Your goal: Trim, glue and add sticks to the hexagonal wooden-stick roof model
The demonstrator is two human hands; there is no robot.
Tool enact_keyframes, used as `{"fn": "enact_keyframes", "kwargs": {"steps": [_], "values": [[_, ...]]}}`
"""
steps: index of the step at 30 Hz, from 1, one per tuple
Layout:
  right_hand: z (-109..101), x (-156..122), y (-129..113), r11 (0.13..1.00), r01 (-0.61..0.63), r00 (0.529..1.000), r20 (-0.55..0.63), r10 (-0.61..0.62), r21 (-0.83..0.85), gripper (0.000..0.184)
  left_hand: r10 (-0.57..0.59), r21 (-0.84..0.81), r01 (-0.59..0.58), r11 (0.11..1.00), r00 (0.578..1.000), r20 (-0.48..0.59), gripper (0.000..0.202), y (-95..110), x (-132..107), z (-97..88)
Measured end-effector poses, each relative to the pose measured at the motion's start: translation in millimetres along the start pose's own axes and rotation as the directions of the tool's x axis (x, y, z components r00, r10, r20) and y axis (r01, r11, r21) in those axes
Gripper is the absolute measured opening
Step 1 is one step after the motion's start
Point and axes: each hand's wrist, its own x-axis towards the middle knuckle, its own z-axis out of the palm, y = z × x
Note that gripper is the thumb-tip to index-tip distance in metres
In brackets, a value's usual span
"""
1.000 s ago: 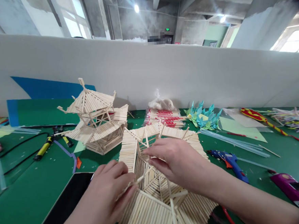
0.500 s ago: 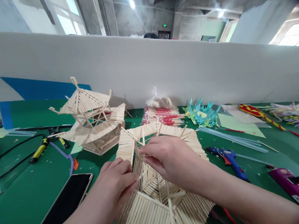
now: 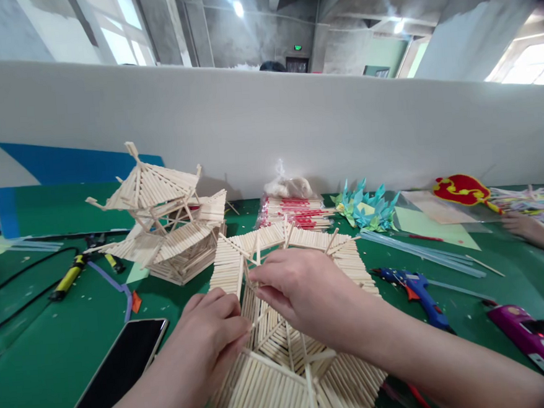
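Observation:
In front of me a many-sided model roof of pale wooden sticks [image 3: 271, 393] has an open, stick-framed centre. My left hand [image 3: 213, 332] is closed on the roof's left side, its thumb and fingertips at the inner frame. My right hand [image 3: 301, 286] reaches over the centre, thumb and fingers pinched at a thin wooden stick by the upper-left inner corner; the fingers partly hide it. To the left behind stands a finished-looking two-tiered stick pavilion [image 3: 162, 230], touched by neither hand.
A phone [image 3: 116, 376] and a yellow-black tool [image 3: 69, 277] lie left. On the right are a blue glue gun [image 3: 415, 293], a purple device [image 3: 530, 338] and clear glue sticks [image 3: 424, 252]. Bagged red-tipped sticks [image 3: 295, 211] sit behind, near a co-worker's hand [image 3: 527, 226] and red fan-shaped piece [image 3: 461, 189].
Both my hands stay almost in place. At the right, the co-worker's hand has come further into view and the red fan-shaped piece has turned to show its broad face.

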Motion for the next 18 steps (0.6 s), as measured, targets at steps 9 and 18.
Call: {"fn": "enact_keyframes", "kwargs": {"steps": [9,18], "values": [[-0.9,-1.2,-1.0,1.0,0.0,1.0,0.009,0.0,0.014,0.019,-0.07,-0.014,0.071,0.997,0.996,0.052,0.023,3.3,3.0,-2.7],[0.8,-2.4,-1.5,0.984,-0.018,1.0,-0.023,0.022,0.175,0.019,-0.139,0.06,0.135,0.989,0.988,0.065,0.023,11.0,11.6,-1.4]]}}
